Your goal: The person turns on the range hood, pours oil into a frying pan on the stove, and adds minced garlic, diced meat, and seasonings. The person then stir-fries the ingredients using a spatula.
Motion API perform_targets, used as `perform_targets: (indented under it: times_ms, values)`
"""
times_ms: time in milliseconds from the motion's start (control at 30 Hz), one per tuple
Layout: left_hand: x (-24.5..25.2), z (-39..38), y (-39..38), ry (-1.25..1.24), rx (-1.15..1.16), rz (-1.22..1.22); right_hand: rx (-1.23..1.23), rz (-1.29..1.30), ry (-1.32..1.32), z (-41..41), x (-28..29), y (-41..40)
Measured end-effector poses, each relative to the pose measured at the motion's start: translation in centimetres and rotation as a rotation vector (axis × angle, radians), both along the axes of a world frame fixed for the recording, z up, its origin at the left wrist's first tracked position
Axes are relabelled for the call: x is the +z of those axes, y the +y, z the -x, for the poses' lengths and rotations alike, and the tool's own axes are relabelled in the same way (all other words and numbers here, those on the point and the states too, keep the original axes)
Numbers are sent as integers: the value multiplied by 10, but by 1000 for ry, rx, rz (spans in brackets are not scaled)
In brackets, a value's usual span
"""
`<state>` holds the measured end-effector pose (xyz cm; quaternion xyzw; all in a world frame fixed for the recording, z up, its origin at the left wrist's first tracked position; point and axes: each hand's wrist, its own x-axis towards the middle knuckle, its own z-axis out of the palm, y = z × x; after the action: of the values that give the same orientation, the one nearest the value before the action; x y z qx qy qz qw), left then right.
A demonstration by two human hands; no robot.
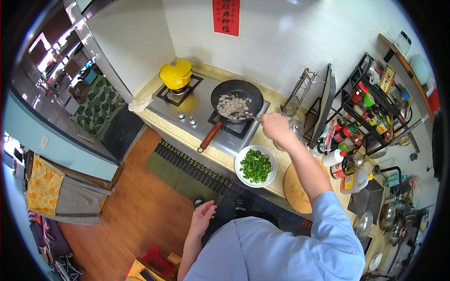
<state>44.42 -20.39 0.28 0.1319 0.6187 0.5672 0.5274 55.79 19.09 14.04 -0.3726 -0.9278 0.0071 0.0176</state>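
Observation:
My right hand (pixel 274 125) grips the handle of a metal spatula (pixel 242 113), whose blade rests among pale chopped meat pieces (pixel 232 104) in a black frying pan (pixel 251 93). The pan sits on the right burner of a steel gas hob (pixel 197 105), its reddish wooden handle (pixel 211 136) pointing toward the counter's front edge. My left hand (pixel 204 214) hangs over the floor with fingers loosely curled, and nothing shows in it. Between me and the pan, a white plate (pixel 238 174) heaped with sliced green peppers (pixel 256 166) stands at the counter edge.
A yellow lidded pot (pixel 175 74) stands on the left burner. Right of the plate lies a round wooden chopping board (pixel 293 189), partly under my forearm. Several bottles (pixel 333 158) and a black condiment rack (pixel 365 105) line the counter's right side, before the sink (pixel 365 198).

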Motion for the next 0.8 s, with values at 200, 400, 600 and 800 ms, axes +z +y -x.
perform_targets:
  times_ms: [200,400,600,800]
  values:
    - [-15,72,-16,-38,-46,-39,-176,-30,139,41,-35,-8]
    - [-20,139,-27,-37,-203,26,-246,-91,91,88,-55,-6]
    - [-28,183,-35,-92,-302,51,-143,-110,-228,70,-14,-26]
    - [-33,205,-37,-132,-330,29,-248,-174,-322,40,52,-70]
